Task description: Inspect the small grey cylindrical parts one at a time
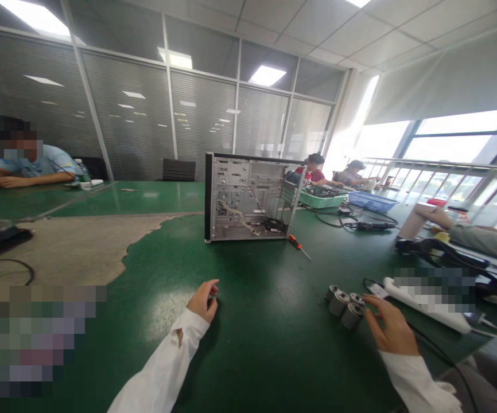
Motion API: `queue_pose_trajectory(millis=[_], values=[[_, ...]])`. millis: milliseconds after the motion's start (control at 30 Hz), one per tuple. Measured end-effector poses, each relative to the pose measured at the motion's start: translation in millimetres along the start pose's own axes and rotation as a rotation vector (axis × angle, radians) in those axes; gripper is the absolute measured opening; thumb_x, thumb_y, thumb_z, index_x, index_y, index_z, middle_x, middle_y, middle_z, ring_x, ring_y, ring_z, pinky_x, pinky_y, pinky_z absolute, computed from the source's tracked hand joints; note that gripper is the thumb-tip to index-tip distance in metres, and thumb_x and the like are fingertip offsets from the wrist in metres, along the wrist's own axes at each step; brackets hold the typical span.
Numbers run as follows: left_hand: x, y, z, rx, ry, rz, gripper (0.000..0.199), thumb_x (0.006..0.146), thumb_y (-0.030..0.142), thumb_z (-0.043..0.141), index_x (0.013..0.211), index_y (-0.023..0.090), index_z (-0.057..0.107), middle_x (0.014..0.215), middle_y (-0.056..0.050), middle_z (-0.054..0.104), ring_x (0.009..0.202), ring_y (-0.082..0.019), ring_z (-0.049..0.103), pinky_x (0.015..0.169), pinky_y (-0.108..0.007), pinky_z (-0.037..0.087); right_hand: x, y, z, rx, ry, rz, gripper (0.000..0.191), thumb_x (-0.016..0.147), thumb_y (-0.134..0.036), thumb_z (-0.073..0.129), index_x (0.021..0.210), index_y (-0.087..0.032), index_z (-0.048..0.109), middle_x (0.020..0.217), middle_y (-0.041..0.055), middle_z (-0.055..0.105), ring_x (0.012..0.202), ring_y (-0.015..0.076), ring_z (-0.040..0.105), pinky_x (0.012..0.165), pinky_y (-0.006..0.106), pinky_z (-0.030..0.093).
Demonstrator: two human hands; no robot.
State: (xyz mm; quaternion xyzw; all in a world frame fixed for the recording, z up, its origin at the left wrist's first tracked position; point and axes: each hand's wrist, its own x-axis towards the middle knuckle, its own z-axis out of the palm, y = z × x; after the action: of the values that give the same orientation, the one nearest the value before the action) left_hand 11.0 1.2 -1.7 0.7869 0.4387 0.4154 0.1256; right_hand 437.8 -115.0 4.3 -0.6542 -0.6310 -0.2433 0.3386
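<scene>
- Green tbl [252, 321], tan patch [85, 241] w/ ragged border twd L edge.
- PC case [252, 172], upright, open side facing near edge, approx. mid-tbl.
- Orange-handled screwdriver [294, 241] by case's lower R corner.
- 4 metal cyls [338, 303], bunched, twd R edge.
- White pwr strip [429, 304] closer to R edge.
- Green bskt [323, 202], blue bskt [373, 203] side by side, twd far R corner.

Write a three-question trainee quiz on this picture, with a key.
1. Which colour dominates the handle of the screwdriver: a) blue, b) orange, c) white?
2. True or false: the left hand holds the screwdriver.
3. Complete: the ____ hand is nearest the grey cylinders.

Key
1: b
2: false; the screwdriver lies on the green table by the computer case
3: right, since the right hand is beside them
</scene>
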Motion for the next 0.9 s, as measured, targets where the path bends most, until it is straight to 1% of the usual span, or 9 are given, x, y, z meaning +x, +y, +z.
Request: queue_pose_trajectory(millis=[100,200,333,400,567,700,800,900], values=[[0,0,-1.8,0.007,-0.045,0.010,0.043,0.061,0.006,0.037,0.103,0.014,0.041,0.083,-0.005,0.053,0.073,-0.013,0.055,0.065,-0.027,0.047,-12,-13,2,0.075,-0.027,0.117,0.039,0.072,-0.045,0.041,0.097,-0.016,0.048,0.097,0.0095,0.052,0.083,0.0202,0.053,0.065,0.029,0.048],[1,0,-3.0,0.010,-0.055,0.011,0.042,0.062,0.006,0.037,0.103,0.012,0.041,0.083,-0.006,0.053,0.073,-0.013,0.055,0.066,-0.027,0.048,-18,-20,7,0.068,-0.022,0.175,0.052,0.064,-0.054,0.046,0.099,-0.015,0.048,0.098,0.0111,0.048,0.073,0.0192,0.055,0.060,0.029,0.048],[1,-2,-2.3,0.012,-0.044,0.024,0.042,0.061,0.006,0.037,0.103,0.012,0.041,0.083,-0.006,0.053,0.073,-0.014,0.055,0.064,-0.027,0.048,-18,-20,14,0.069,-0.012,0.247,0.048,0.066,-0.051,0.043,0.098,-0.016,0.049,0.091,0.0092,0.050,0.058,0.0150,0.054,0.057,0.031,0.048],[0,-1,-2.3,0.015,-0.045,0.026,0.041,0.062,0.006,0.037,0.102,0.012,0.041,0.083,-0.006,0.053,0.073,-0.014,0.055,0.064,-0.027,0.048,-17,-20,14,0.084,-0.018,0.279,0.047,0.065,-0.049,0.044,0.098,-0.016,0.050,0.088,0.0078,0.051,0.055,0.0143,0.055,0.056,0.030,0.047],[0,2,-4.1,0.021,-0.050,0.018,0.040,0.063,0.006,0.037,0.102,0.012,0.041,0.083,-0.006,0.053,0.073,-0.013,0.055,0.065,-0.027,0.048,-16,-27,7,0.140,-0.061,0.323,0.044,0.062,-0.046,0.046,0.097,-0.018,0.049,0.086,0.0060,0.055,0.055,0.0146,0.056,0.055,0.029,0.047],[0,4,-4.1,0.007,-0.044,0.005,0.041,0.062,0.005,0.037,0.102,0.015,0.041,0.082,-0.004,0.053,0.073,-0.013,0.055,0.065,-0.027,0.048,-17,-34,-1,0.185,-0.099,0.343,0.042,0.061,-0.046,0.046,0.093,-0.020,0.049,0.084,0.0042,0.057,0.060,0.0163,0.058,0.059,0.030,0.048],[0,4,-3.5,-0.007,-0.023,-0.008,0.041,0.062,0.005,0.037,0.101,0.016,0.042,0.082,-0.004,0.054,0.073,-0.013,0.055,0.065,-0.028,0.047,-22,-39,-6,0.243,-0.111,0.324,0.041,0.060,-0.047,0.046,0.091,-0.020,0.049,0.085,0.0039,0.058,0.067,0.0180,0.059,0.064,0.031,0.048],[0,5,-3.4,-0.016,-0.021,-0.011,0.042,0.061,0.004,0.038,0.101,0.016,0.043,0.082,-0.004,0.053,0.072,-0.013,0.054,0.066,-0.028,0.047,-27,-49,-7,0.318,-0.127,0.282,0.040,0.062,-0.045,0.046,0.093,-0.019,0.048,0.089,0.0052,0.057,0.072,0.0186,0.059,0.066,0.030,0.048]])
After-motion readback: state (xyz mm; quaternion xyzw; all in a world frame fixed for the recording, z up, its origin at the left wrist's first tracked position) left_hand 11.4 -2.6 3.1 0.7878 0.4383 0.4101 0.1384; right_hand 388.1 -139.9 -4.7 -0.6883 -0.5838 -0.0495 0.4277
